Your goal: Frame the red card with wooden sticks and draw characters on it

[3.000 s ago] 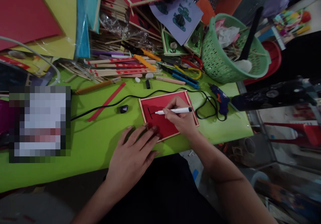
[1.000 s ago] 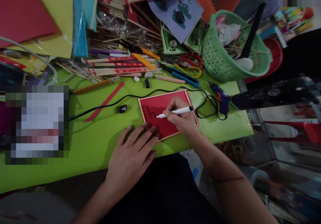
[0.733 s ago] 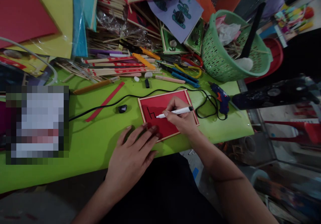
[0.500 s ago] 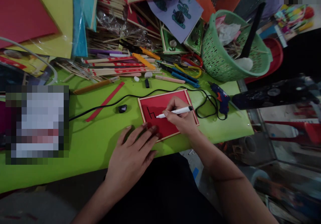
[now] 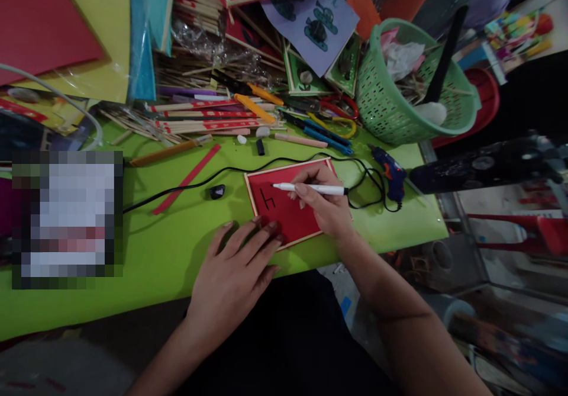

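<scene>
A red card [image 5: 284, 212] edged with wooden sticks lies on the green table [image 5: 168, 248], with black strokes drawn near its left side. My right hand [image 5: 326, 203] is closed around a white marker [image 5: 310, 189], whose tip points left just right of the strokes. My left hand [image 5: 235, 271] lies flat, fingers spread, with the fingertips pressing the card's near left edge.
A blue glue gun [image 5: 388, 174] lies right of the card, its black cord [image 5: 199, 180] running left across the table. A green basket [image 5: 410, 85] stands at the back right. Sticks, scissors, pliers and coloured sheets [image 5: 213, 118] crowd the back. A small dark stone [image 5: 217, 192] sits left of the card.
The black mark has gained strokes since three seconds ago. In the last half second my right hand shifted up and the marker levelled, its tip now higher. My left hand stayed put.
</scene>
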Motion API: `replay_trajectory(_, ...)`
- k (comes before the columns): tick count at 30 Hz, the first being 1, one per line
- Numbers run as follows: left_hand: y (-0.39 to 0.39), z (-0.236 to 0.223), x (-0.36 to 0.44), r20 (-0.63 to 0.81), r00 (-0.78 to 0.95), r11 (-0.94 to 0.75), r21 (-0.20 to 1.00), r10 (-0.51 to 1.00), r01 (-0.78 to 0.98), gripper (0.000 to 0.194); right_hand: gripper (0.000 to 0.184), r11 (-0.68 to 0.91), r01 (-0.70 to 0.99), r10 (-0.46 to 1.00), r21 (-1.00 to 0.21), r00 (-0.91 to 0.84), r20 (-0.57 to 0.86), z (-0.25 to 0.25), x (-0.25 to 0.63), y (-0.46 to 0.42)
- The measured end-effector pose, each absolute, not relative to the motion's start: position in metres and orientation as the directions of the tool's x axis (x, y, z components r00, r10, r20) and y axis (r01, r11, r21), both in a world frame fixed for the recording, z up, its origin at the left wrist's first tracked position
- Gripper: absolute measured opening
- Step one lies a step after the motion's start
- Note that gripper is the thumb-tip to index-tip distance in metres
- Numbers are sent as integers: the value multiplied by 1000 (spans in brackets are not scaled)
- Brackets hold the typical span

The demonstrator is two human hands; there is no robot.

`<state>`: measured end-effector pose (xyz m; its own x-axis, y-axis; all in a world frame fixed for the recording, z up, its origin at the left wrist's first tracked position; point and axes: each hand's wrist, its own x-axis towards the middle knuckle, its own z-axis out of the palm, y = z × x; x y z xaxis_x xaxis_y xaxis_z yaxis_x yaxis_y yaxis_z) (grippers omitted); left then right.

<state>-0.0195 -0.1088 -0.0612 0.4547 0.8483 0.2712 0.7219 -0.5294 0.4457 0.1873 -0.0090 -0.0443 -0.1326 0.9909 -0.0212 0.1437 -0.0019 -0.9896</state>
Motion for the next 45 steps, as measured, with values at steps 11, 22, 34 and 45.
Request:
replay_trajectory(11, -109, -61, -20, 268, 455, -528, 448, 849, 721, 37, 21, 4, 253, 982, -967, -184, -44, -43, 181, -8)
replay_trajectory(22, -108, -61, -20, 285, 451, -534, 461, 846, 709, 36, 27, -44, 253, 974, -966, -205, -98, -38, 180, -1)
replay_trajectory(34, -108, -60, -20, 282, 454, -534, 457, 845, 712, 37, 20, -6, 302, 983, -953, -172, -61, -43, 178, -1)
replay_trajectory(45, -107, -62, -20, 268, 466, -537, 444, 843, 717, 36, 21, 19, 314, 981, -949, -189, -43, -44, 178, 0)
